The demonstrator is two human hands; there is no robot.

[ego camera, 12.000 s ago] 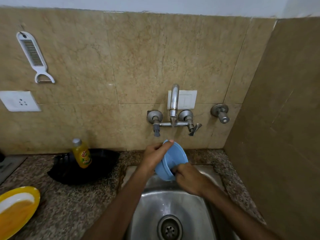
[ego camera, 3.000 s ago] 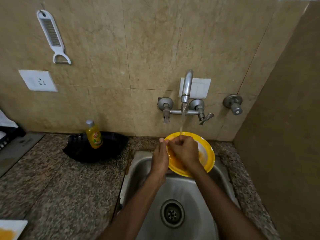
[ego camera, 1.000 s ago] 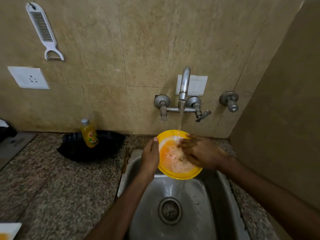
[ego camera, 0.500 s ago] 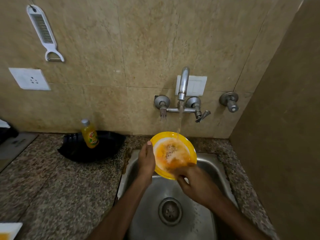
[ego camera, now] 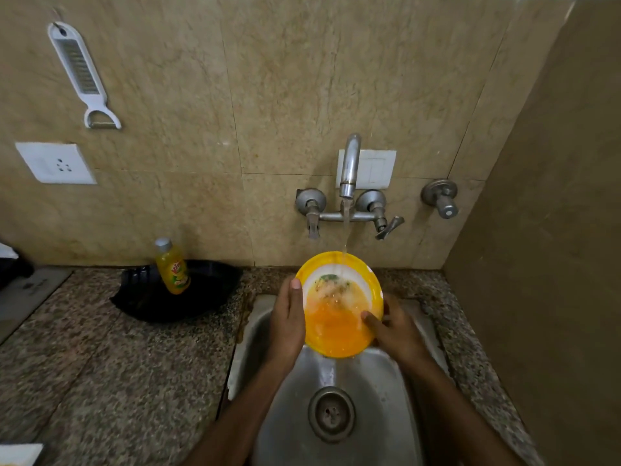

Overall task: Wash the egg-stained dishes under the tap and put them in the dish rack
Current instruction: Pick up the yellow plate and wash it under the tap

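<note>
A yellow plate (ego camera: pixel 337 326) with a white centre and orange egg residue tilts over the steel sink (ego camera: pixel 295 432). Water runs from the wall tap (ego camera: pixel 347 169) onto the plate's upper part. My left hand (ego camera: pixel 287 317) grips the plate's left rim, thumb on the front. My right hand (ego camera: pixel 395 327) holds the right rim, thumb pressed on the plate's face. The dish rack is out of sight.
A yellow dish-soap bottle (ego camera: pixel 172 266) stands by a black pan (ego camera: pixel 201 297) on the granite counter (ego camera: pixel 100 381), left of the sink. A white dish corner (ego camera: pixel 18 454) shows at bottom left. A peeler (ego camera: pixel 80 74) hangs on the tiled wall. A side wall (ego camera: pixel 554 264) closes the right.
My right hand has moved from the plate's lower edge to its right rim. The plate has tilted more upright, and its white centre has been partly rinsed bare.
</note>
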